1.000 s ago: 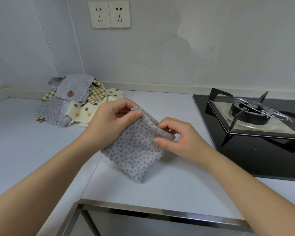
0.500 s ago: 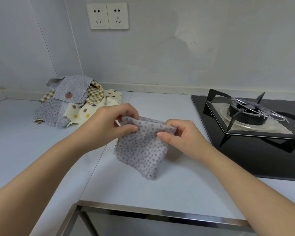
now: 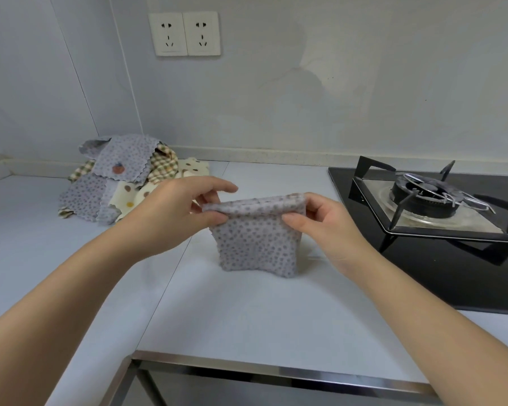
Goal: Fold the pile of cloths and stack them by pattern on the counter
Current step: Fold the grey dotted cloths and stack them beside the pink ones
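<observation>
Fingers of left hand (image 3: 170, 218) and right hand (image 3: 327, 228) pinch the dotted cloth (image 3: 257, 249), now level, not tilted

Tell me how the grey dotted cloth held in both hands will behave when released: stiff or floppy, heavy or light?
Probably floppy: the grey dotted cloth hangs from its top fold with a wavy lower edge. Likely light: the left hand and right hand hold it by fingertip pinches. Released, it may slump onto the pale counter.
</observation>
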{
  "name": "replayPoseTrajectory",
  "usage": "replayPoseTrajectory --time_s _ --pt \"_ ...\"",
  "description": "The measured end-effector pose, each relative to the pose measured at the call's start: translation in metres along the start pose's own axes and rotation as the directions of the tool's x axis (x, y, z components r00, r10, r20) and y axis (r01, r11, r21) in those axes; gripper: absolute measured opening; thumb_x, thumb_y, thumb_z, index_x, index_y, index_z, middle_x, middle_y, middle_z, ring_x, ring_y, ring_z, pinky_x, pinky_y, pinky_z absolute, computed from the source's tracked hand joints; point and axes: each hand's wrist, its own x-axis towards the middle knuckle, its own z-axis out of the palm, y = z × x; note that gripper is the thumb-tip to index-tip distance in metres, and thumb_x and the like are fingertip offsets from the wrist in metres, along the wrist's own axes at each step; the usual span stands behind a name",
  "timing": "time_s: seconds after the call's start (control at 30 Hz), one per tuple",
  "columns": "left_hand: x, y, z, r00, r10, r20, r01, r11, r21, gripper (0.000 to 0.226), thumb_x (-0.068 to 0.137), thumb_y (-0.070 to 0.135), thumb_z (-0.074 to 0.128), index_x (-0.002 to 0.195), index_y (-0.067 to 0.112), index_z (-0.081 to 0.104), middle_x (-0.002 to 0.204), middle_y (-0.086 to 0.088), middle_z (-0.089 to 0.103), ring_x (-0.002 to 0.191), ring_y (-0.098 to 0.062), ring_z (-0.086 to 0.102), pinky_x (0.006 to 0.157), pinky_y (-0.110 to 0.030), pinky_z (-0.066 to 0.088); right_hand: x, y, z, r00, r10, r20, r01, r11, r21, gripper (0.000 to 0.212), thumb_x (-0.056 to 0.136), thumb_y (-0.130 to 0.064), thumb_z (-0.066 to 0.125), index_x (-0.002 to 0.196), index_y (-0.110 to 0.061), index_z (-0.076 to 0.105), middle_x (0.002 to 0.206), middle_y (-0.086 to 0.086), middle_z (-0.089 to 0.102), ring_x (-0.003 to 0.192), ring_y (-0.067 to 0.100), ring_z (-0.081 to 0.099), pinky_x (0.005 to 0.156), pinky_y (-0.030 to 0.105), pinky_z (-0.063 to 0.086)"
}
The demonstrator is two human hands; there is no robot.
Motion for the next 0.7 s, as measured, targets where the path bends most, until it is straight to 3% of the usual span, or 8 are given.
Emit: replayPoseTrajectory --time_s 0.07,0.13,0.2,0.3,0.37,0.47,0.6,0.7 --pt "0.001 0.001 0.0 0.992 -0.028 0.12 0.02 0.997 0.07 0.027 0.082 0.022 0.073 0.103 0.037 0.065 0.087 0.016 0.063 0.084 0.0 0.058 0.079 -0.017 0.049 -0.002 -0.002 0.003 1.0 0.001 0.018 -0.002 0.998 0.067 0.006 0.088 -0.013 0.065 0.092 -0.017 0.065 0.091 -0.004 0.069 0.089 0.011 0.064 0.081 0.029 0.051" --pt "0.001 0.004 0.008 0.975 -0.054 0.215 0.048 0.998 0.031 0.015 0.082 0.036 0.07 0.096 0.035 0.066 0.09 0.015 0.065 0.085 0.0 0.06 0.08 -0.025 0.052 -0.005 -0.002 0.01 0.998 -0.068 0.012 0.067 0.998 0.012 0.008 0.094 -0.014 0.057 0.093 -0.022 0.061 0.087 -0.009 0.065 0.084 0.007 0.062 0.075 0.023 0.05" --pt "0.0 0.009 0.024 0.978 -0.085 0.192 0.102 0.991 -0.082 0.018 0.081 0.049 0.066 0.09 0.033 0.066 0.082 0.015 0.067 0.077 0.0 0.062 0.069 -0.026 0.054 -0.008 -0.001 0.019 0.989 -0.145 -0.008 0.144 0.985 -0.09 0.005 0.093 -0.023 0.055 0.094 -0.023 0.059 0.085 -0.009 0.063 0.081 0.007 0.06 0.073 0.023 0.05" --pt "0.002 0.01 0.039 0.982 -0.154 0.11 0.17 0.973 -0.158 0.02 0.089 0.034 0.064 0.072 0.024 0.061 0.049 0.014 0.052 0.048 -0.002 0.047 0.05 -0.02 0.04 -0.01 0.001 0.026 0.985 -0.161 -0.065 0.148 0.974 -0.17 0.011 0.094 -0.032 0.056 0.092 -0.022 0.06 0.081 -0.003 0.065 0.076 0.009 0.061 0.068 0.029 0.05" --pt "0.003 0.005 0.038 0.967 -0.196 0.162 0.226 0.954 -0.195 0.021 0.089 0.029 0.064 0.071 0.019 0.061 0.046 0.012 0.045 0.048 -0.006 0.041 0.051 -0.022 0.037 -0.01 0.003 0.024 0.988 -0.118 -0.101 0.099 0.98 -0.174 0.013 0.095 -0.03 0.058 0.089 -0.019 0.062 0.076 -0.004 0.067 0.072 0.008 0.062 0.064 0.026 0.049" --pt "0.001 0.01 0.037 0.938 -0.218 0.268 0.306 0.885 -0.351 0.023 0.084 0.038 0.064 0.083 0.015 0.065 0.055 0.009 0.055 0.056 -0.006 0.051 0.056 -0.02 0.044 -0.011 0.002 0.024 0.991 -0.114 -0.072 0.098 0.977 -0.189 0.014 0.094 -0.031 0.06 0.087 -0.019 0.063 0.073 -0.006 0.067 0.069 0.008 0.062 0.064 0.025 0.048" --pt "0.003 0.01 0.044 0.968 -0.248 0.033 0.249 0.945 -0.212 0.016 0.09 0.031 0.063 0.078 0.02 0.062 0.05 0.016 0.055 0.048 0.003 0.049 0.048 -0.018 0.04 -0.01 -0.002 0.025 1.0 -0.011 0.017 0.015 0.976 -0.215 0.016 0.085 -0.033 0.07 0.086 -0.018 0.064 0.077 -0.001 0.069 0.07 0.009 0.066 0.062 0.028 0.054" --pt "0.004 0.002 0.038 0.952 -0.305 -0.037 0.272 0.893 -0.359 0.01 0.09 0.027 0.062 0.084 0.019 0.06 0.057 0.015 0.059 0.052 0.0 0.052 0.051 -0.023 0.039 -0.007 0.002 0.015 0.998 0.054 0.034 -0.042 0.959 -0.281 0.015 0.086 -0.024 0.071 0.084 -0.01 0.065 0.082 0.009 0.069 0.072 0.013 0.064 0.067 0.038 0.054"
